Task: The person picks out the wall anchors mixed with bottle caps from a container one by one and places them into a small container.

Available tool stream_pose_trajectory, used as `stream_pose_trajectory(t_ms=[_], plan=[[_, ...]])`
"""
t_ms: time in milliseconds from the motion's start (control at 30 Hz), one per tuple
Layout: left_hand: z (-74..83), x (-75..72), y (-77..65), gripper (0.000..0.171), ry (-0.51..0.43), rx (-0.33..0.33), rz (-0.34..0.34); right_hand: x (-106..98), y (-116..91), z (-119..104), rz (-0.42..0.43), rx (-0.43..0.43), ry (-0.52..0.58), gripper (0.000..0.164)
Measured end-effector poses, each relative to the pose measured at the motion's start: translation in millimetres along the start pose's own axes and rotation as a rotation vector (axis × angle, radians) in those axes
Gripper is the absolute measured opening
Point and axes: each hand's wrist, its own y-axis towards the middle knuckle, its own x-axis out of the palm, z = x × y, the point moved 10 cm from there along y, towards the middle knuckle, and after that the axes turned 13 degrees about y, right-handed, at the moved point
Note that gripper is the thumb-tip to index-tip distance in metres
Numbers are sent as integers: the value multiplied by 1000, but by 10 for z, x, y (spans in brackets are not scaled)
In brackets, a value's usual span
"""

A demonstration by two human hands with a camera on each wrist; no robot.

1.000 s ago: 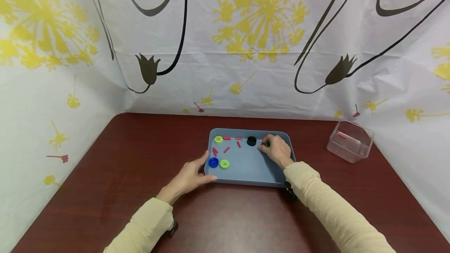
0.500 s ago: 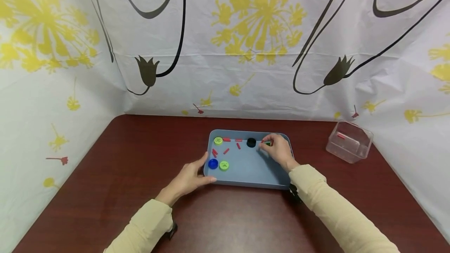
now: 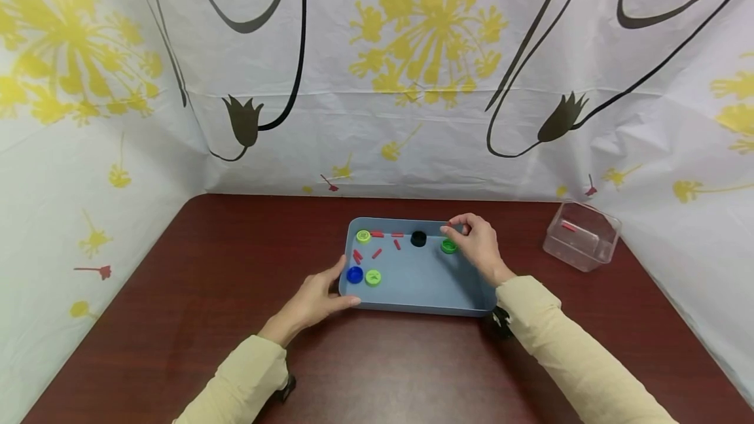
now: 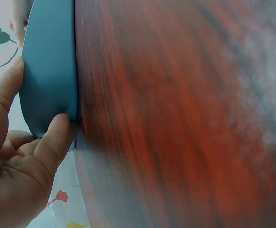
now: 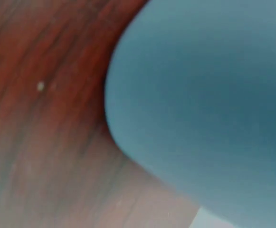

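A blue-grey tray lies on the table. My left hand grips its near left corner, with thumb and fingers on the wall, as the left wrist view also shows. Over the far right part of the tray, my right hand pinches a small red stick at its fingertips. Just below those fingertips sits a green round cap, and left of it a black round cap. In the right wrist view the tray fills most of the picture and the hand is hidden.
Several red sticks lie scattered in the tray's left half. Around them are a far yellow-green cap, a near yellow-green cap and a blue cap. A clear plastic box holding a red stick stands right of the tray.
My right hand has lifted away from the green cap, up and slightly right, with the red stick between its fingertips. The green cap now shows fully. My left hand stays on the tray.
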Motion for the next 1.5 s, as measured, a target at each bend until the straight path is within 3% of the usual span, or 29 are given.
stream_pose_trajectory(t_ms=[333, 633, 833, 1133, 1300, 1500], plan=[[2, 2, 0, 91, -10, 1, -1, -549, -6, 135, 202, 30, 48, 25], [8, -2, -4, 91, -9, -4, 0, -1146, -104, 409, 409, 83, 0, 29], [7, 3, -2, 91, -12, 7, 0, -1525, -167, 556, 494, 99, -28, 32], [-15, 11, -9, 91, -5, -6, -5, -1905, -235, 814, 540, 182, -149, 34], [-18, 13, -14, 91, -2, -9, -3, -1974, -255, 926, 510, 247, -248, 37], [-7, 20, -11, 92, -13, -4, -7, -1987, -271, 972, 467, 262, -323, 37]])
